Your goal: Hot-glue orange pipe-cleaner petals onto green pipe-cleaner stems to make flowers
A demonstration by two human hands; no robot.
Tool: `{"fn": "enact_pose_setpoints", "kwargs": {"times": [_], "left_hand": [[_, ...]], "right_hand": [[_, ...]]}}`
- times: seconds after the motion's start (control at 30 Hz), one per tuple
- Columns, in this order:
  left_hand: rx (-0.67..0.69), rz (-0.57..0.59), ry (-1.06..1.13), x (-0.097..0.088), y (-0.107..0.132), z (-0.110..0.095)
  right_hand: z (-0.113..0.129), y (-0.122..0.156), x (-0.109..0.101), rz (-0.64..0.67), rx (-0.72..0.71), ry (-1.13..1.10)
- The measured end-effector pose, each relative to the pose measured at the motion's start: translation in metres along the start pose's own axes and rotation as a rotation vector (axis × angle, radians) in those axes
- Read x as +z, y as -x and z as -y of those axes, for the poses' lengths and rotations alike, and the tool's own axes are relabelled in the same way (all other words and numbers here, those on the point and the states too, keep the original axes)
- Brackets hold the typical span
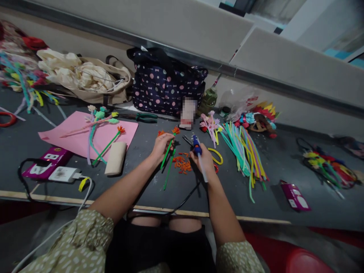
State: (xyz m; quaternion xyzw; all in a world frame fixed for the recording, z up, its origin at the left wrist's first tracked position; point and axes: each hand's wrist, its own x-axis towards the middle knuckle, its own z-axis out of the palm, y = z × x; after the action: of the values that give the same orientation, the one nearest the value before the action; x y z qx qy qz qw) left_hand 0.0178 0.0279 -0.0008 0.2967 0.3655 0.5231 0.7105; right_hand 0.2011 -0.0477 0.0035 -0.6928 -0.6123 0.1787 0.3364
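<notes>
My left hand (pixel 161 146) is closed on the green stem of an orange pipe-cleaner flower (pixel 175 131), holding it just above the dark table (pixel 148 182). My right hand (pixel 203 159) grips a blue hot glue gun (pixel 196 145) with a white glue stick (pixel 203 171) sticking out behind; its black cord runs off the table's front edge. The gun's nozzle points toward the flower. Small orange pieces (pixel 182 163) lie scattered between my hands, beside a second green stem (pixel 168 172).
A bundle of coloured pipe cleaners (pixel 244 149) lies to the right, yellow-handled scissors (pixel 215 155) beside my right hand. On the left: pink paper (pixel 79 138) with finished flowers, a cardboard roll (pixel 116 158), a power strip (pixel 64 174). A polka-dot bag (pixel 167 89) stands behind.
</notes>
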Motion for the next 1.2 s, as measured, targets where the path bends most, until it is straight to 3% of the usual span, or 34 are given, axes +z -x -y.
{"fn": "enact_pose_setpoints", "kwargs": {"times": [0.13,0.27,0.8,0.97,1.1,1.2], "left_hand": [[-0.074,0.043,-0.036,0.003,0.004,0.001],[-0.125,0.083,-0.058,0.006,0.007,0.001],[-0.137,0.156,-0.089,0.008,0.010,-0.001],[-0.161,0.179,-0.099,0.007,0.010,0.000],[-0.166,0.164,-0.102,0.006,0.009,0.002],[-0.140,0.102,-0.095,0.004,0.007,0.002]], "right_hand": [[0.003,-0.001,-0.002,-0.034,0.131,-0.490],[0.007,-0.002,-0.001,-0.016,0.202,-0.664],[0.014,0.000,-0.008,0.085,0.197,-0.757],[0.018,0.001,-0.007,0.047,0.179,-0.797],[0.009,0.000,-0.004,-0.014,0.150,-0.706],[-0.002,-0.003,-0.002,-0.051,0.107,-0.517]]}}
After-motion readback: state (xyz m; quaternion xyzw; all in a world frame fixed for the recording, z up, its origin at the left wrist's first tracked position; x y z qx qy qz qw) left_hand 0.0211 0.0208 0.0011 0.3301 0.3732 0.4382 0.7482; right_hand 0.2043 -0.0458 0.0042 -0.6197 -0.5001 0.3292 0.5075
